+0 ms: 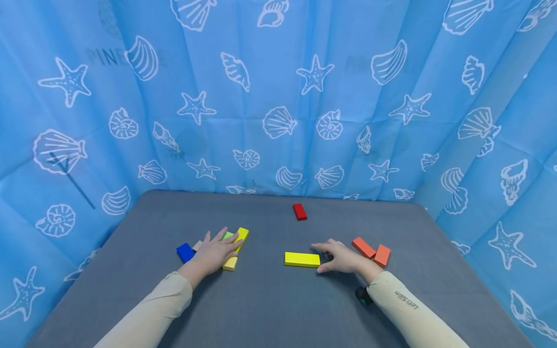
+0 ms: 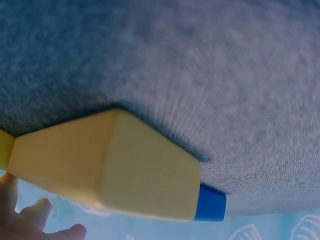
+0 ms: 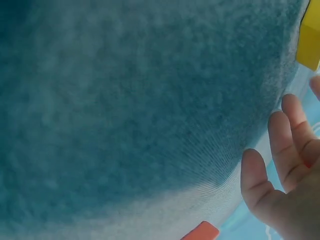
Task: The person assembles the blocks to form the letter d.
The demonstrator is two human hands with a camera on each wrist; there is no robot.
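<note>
Spread over a group of blocks on the left, my left hand (image 1: 213, 253) has its fingers outstretched. Under or beside those fingers lie a yellow block (image 1: 242, 235), a light green block (image 1: 227, 235) and a pale yellow block (image 1: 230, 264), partly covered; contact is hard to tell. A pale pinkish block (image 1: 197, 245) and a blue block (image 1: 184, 252) lie by the back of that hand. My right hand (image 1: 341, 256), thumb and fingers apart, is at the right end of a long yellow block (image 1: 302, 259) and does not grip it. The left wrist view shows the pale yellow block (image 2: 150, 165) up close.
Two orange blocks, one tilted (image 1: 363, 247) and one nearer the edge (image 1: 382, 255), lie just right of my right hand. Farther back is a red block (image 1: 300, 211). The grey tabletop (image 1: 261, 309) ends at a blue curtain (image 1: 261, 96) with shell prints.
</note>
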